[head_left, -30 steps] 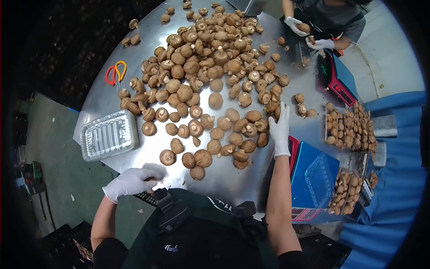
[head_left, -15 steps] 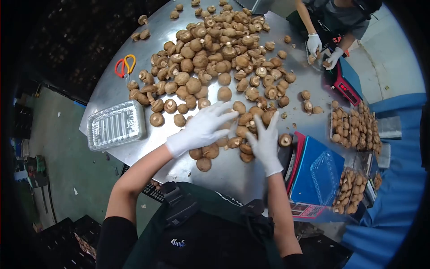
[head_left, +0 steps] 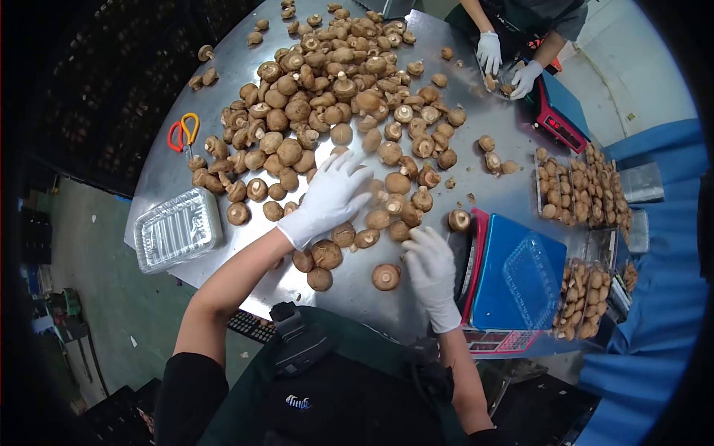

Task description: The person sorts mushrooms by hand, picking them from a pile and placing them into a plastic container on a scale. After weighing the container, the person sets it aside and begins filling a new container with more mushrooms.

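My left hand (head_left: pixel 332 195), in a white glove, lies with fingers spread over brown mushrooms at the near edge of the heap (head_left: pixel 327 82). What is under its palm is hidden. My right hand (head_left: pixel 431 271), also gloved, hovers left of the blue scale with its fingers loosely bent and no mushroom visible in them. Its fingertips are close to a mushroom (head_left: pixel 399 231). A single mushroom (head_left: pixel 385 276) sits apart on the metal table, left of my right hand. Another small group of mushrooms (head_left: pixel 326 254) lies below my left hand.
A clear plastic tray (head_left: pixel 178 229) stands at the left table edge, near scissors (head_left: pixel 184 132) with red and yellow handles. On the right are a blue scale (head_left: pixel 513 275) and filled mushroom trays (head_left: pixel 580 186). Across the table, a co-worker's gloved hands (head_left: pixel 525 79) work beside another scale (head_left: pixel 561 111).
My right hand has moved back toward me from the mushrooms, its fingers less spread. A single mushroom now sits apart near it. My left hand stays over the mushrooms; the view has shifted slightly.
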Demonstrator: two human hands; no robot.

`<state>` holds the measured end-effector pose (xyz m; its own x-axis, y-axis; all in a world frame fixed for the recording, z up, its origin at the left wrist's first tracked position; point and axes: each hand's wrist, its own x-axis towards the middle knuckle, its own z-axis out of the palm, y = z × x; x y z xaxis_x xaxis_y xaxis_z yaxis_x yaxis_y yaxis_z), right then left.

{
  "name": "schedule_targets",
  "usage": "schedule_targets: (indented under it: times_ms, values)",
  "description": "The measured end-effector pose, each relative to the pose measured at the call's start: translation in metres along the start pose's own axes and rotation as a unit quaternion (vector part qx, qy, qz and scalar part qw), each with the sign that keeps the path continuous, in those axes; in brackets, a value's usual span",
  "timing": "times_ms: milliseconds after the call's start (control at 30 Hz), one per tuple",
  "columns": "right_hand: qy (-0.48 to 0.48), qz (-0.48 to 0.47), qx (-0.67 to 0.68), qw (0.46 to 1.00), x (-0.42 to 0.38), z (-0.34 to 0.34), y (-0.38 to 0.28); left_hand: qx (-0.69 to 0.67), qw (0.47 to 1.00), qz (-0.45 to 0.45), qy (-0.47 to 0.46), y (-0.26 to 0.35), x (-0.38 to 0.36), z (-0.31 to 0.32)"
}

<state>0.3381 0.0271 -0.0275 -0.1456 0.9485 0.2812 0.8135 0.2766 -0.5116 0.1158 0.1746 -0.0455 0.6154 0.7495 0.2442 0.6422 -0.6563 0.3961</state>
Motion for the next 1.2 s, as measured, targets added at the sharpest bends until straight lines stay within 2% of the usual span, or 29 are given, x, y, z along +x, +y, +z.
schedule_targets:
  times_ms: [67, 167, 200, 267, 300, 367, 433, 500, 533, 567, 600, 633, 700, 733, 833, 967, 1033, 1067, 1100, 1167, 1200]
  values:
    - [0.115, 0.032, 0.045, 0.992, 0.012, -0.007, 0.001, -0.027, 0.999, 0.016, 0.009, 0.007, 0.011, 0.013]
    - [0.180, 0.209, 0.136, 0.952, 0.024, -0.001, 0.023, -0.038, 0.998, 0.058, 0.008, 0.019, 0.015, 0.033]
    - [0.180, 0.210, 0.136, 0.951, 0.027, 0.005, 0.029, -0.001, 0.997, 0.072, -0.024, 0.024, 0.011, 0.038]
    - [0.103, 0.244, 0.083, 0.961, 0.030, 0.017, 0.039, 0.037, 0.994, 0.082, -0.056, 0.026, 0.007, 0.044]
    - [0.104, 0.246, 0.085, 0.960, 0.030, 0.018, 0.036, 0.038, 0.994, 0.083, -0.059, 0.025, 0.008, 0.042]
    - [0.030, 0.142, -0.052, 0.988, 0.030, 0.020, 0.027, 0.020, 0.995, 0.067, -0.077, 0.022, 0.007, 0.038]
    - [0.038, 0.169, -0.022, 0.985, 0.030, 0.026, 0.028, 0.002, 0.996, 0.064, -0.065, 0.023, 0.006, 0.038]
    - [0.086, 0.265, 0.167, 0.946, 0.025, 0.036, 0.034, -0.016, 0.997, 0.060, -0.053, 0.027, 0.007, 0.032]
    - [0.090, 0.295, 0.283, 0.908, 0.032, 0.024, 0.017, -0.083, 0.994, 0.054, -0.051, 0.032, 0.008, 0.023]
    - [0.089, 0.295, 0.284, 0.908, 0.032, 0.023, 0.014, -0.150, 0.986, 0.047, -0.047, 0.037, 0.010, 0.016]
    - [0.098, 0.289, 0.326, 0.895, 0.031, 0.023, 0.011, -0.191, 0.977, 0.089, -0.013, 0.042, 0.011, 0.013]
    - [0.106, 0.283, 0.367, 0.880, 0.030, 0.022, 0.009, -0.191, 0.978, 0.088, -0.012, 0.047, 0.011, 0.010]
    - [0.117, 0.270, 0.350, 0.889, 0.030, 0.020, 0.003, -0.311, 0.944, -0.009, -0.109, 0.058, 0.006, 0.004]
    - [0.129, 0.257, 0.332, 0.898, 0.031, 0.018, 0.001, -0.359, 0.931, -0.009, -0.072, 0.057, 0.002, 0.005]
    - [0.121, 0.278, 0.385, 0.872, 0.031, 0.011, -0.006, -0.414, 0.905, -0.047, -0.091, 0.061, -0.006, -0.009]
    - [0.130, 0.284, 0.415, 0.854, 0.032, 0.004, -0.029, -0.386, 0.917, -0.062, -0.082, 0.065, -0.017, -0.032]
    - [0.161, 0.308, 0.450, 0.823, 0.034, 0.000, -0.034, -0.290, 0.956, -0.041, -0.032, 0.060, -0.024, -0.039]
    - [0.169, 0.274, 0.427, 0.845, 0.034, 0.001, -0.031, -0.307, 0.950, -0.052, -0.031, 0.056, -0.028, -0.043]
    - [0.163, 0.268, 0.431, 0.846, 0.034, 0.000, -0.033, -0.302, 0.951, -0.057, -0.025, 0.054, -0.032, -0.046]
    - [0.112, 0.274, 0.433, 0.852, 0.031, -0.002, -0.045, -0.461, 0.880, -0.108, -0.018, 0.050, -0.043, -0.053]
    - [0.069, 0.236, 0.434, 0.867, 0.028, 0.000, -0.054, -0.487, 0.862, -0.136, -0.028, 0.055, -0.051, -0.068]
